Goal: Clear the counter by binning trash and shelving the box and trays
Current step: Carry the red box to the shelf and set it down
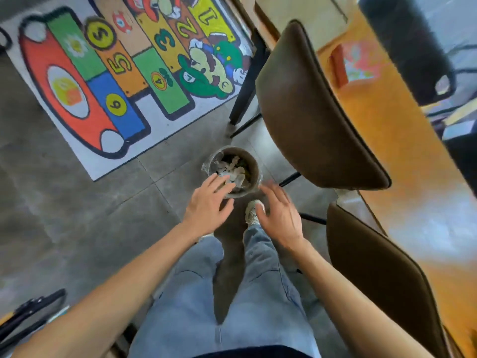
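A small round brown bin (254, 166) with a clear liner stands on the grey tiled floor in front of my feet. Crumpled white trash (233, 170) lies inside it. My left hand (207, 206) hovers over the bin's near rim, fingers spread, holding nothing. To the right of the bin, my right hand (280, 215) is also open and empty, above my shoe. A red and white box (357, 64) lies on the orange wooden counter (402, 151) at the upper right, blurred.
Two brown padded chairs (315, 112) (382, 275) stand between me and the counter. A colourful numbered play mat (116, 73) covers the floor at upper left. A dark object (407, 47) sits on the counter's far side. Black items (28, 316) lie at lower left.
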